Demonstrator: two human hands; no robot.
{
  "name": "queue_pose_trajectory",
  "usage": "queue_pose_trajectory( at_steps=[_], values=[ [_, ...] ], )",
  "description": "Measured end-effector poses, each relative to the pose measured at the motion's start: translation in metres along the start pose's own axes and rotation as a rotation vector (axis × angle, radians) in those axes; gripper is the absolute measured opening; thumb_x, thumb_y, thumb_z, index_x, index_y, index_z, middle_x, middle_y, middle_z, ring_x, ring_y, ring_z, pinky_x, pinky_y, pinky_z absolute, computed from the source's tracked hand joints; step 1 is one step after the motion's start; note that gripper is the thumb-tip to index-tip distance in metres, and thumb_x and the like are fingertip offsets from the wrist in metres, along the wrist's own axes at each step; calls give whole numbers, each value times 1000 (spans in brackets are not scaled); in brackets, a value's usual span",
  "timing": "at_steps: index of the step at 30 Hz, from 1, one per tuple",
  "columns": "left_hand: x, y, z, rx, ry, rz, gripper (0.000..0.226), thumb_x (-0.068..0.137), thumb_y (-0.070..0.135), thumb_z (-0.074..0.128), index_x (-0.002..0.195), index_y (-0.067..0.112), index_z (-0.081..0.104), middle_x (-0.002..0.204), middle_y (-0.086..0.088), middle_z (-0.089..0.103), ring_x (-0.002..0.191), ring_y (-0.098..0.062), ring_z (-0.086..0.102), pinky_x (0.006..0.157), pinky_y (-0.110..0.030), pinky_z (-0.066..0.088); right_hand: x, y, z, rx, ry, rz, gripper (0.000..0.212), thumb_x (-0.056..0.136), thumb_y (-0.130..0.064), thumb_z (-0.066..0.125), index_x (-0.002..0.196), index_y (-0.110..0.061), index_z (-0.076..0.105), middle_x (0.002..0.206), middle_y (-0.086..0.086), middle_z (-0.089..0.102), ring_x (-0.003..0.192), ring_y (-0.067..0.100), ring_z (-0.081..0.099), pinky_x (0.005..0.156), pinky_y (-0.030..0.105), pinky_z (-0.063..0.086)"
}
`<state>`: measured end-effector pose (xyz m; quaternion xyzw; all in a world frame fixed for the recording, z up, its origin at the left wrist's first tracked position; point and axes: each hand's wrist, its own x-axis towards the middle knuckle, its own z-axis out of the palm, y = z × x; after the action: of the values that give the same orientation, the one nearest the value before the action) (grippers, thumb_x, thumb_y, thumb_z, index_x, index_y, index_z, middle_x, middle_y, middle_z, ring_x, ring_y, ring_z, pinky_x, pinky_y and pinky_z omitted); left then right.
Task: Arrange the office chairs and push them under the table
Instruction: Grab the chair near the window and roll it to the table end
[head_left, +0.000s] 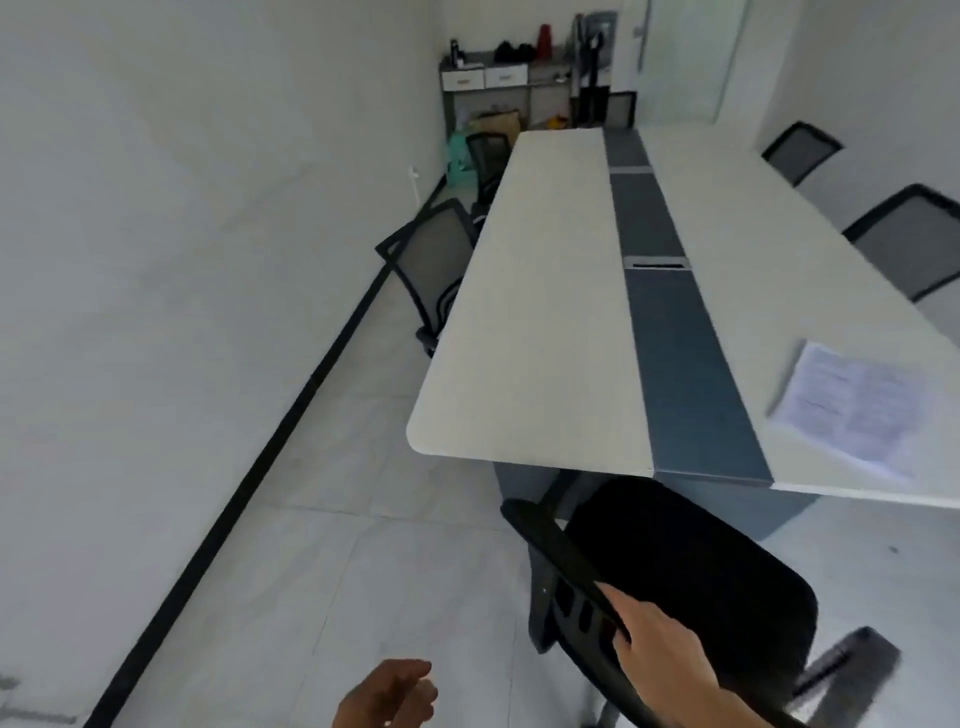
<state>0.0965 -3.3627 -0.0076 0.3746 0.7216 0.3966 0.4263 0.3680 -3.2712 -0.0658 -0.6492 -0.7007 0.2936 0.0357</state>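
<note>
A black office chair (691, 577) stands at the near short end of the long white table (545, 322), its seat just outside the table edge. My right hand (662, 649) grips the top rim of its backrest. My left hand (389, 693) hangs free at the bottom of the view, fingers loosely curled and holding nothing. Along the table's left side a mesh-back chair (431, 265) is pushed in, and another chair (485, 156) stands farther back. Two more mesh-back chairs (919, 239) (800, 150) stand along the right side.
A sheet of printed paper (852, 405) lies on the table at the right. A grey strip (670, 322) runs down the table's middle. A shelf unit (498, 83) with clutter stands at the far wall. The white wall with black baseboard (249, 478) runs along the left.
</note>
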Motion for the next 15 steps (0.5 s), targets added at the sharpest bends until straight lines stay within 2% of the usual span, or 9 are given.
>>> queue_pose_trajectory(
  at_steps=[3, 5, 7, 8, 9, 11, 13, 14, 15],
  values=[
    [15, -2, 8, 213, -211, 77, 18, 71, 19, 71, 69, 37, 70, 69, -4, 73, 64, -15, 68, 60, -20, 51, -33, 2, 7, -34, 40, 3, 49, 95, -31, 41, 141, -44, 32, 131, -15, 55, 108, 7, 57, 93, 23, 44],
    [20, -4, 20, 313, -291, 161, 15, 75, 24, 69, 72, 38, 67, 71, 1, 72, 72, -8, 66, 67, -21, 51, -56, 9, 10, -50, 57, 28, 45, 93, -40, 41, 138, -46, 36, 129, -18, 56, 111, 5, 56, 94, 23, 42],
    [22, -3, 35, 399, -270, 296, 7, 83, 28, 63, 85, 34, 61, 89, 11, 68, 90, -7, 62, 82, -25, 50, -81, 16, 9, -31, 86, 76, 43, 91, -53, 41, 133, -46, 44, 126, -22, 57, 112, 2, 54, 92, 20, 39],
    [23, -1, 44, 467, -246, 394, 10, 85, 36, 57, 94, 31, 59, 101, 14, 62, 99, -8, 58, 89, -26, 46, -92, 22, 9, -35, 109, 99, 42, 90, -58, 40, 130, -46, 48, 122, -24, 58, 112, 1, 54, 88, 18, 36],
    [24, 1, 54, 552, -241, 507, 25, 85, 46, 47, 102, 30, 58, 108, 16, 56, 106, -6, 52, 93, -24, 41, -102, 30, 8, -30, 141, 122, 43, 89, -63, 36, 124, -46, 53, 117, -26, 59, 109, -1, 54, 84, 16, 34],
    [26, -6, 79, 700, -305, 668, 47, 84, 57, 27, 113, 32, 54, 115, 20, 48, 114, -2, 43, 100, -22, 33, -119, 52, 4, -34, 238, 192, 54, 84, -72, 25, 106, -42, 64, 95, -28, 62, 95, 0, 58, 77, 16, 33],
    [23, -14, 106, 847, -405, 682, 49, 85, 58, 20, 110, 36, 55, 111, 21, 52, 112, -1, 45, 104, -25, 32, -130, 88, 1, -95, 378, 321, 57, 82, -72, 22, 90, -38, 67, 79, -25, 62, 82, 3, 59, 76, 22, 36],
    [18, -20, 119, 940, -443, 679, 48, 84, 58, 21, 101, 35, 60, 102, 19, 57, 104, -3, 52, 100, -28, 37, -135, 107, 0, -144, 424, 389, 58, 81, -71, 21, 84, -37, 68, 76, -21, 65, 79, 5, 61, 76, 25, 39],
    [11, -26, 132, 1005, -485, 679, 45, 83, 57, 27, 87, 33, 64, 88, 15, 62, 89, -6, 59, 89, -32, 46, -139, 125, 0, -192, 448, 449, 59, 80, -71, 21, 79, -36, 68, 74, -17, 67, 78, 7, 62, 76, 27, 41]
  ],
)
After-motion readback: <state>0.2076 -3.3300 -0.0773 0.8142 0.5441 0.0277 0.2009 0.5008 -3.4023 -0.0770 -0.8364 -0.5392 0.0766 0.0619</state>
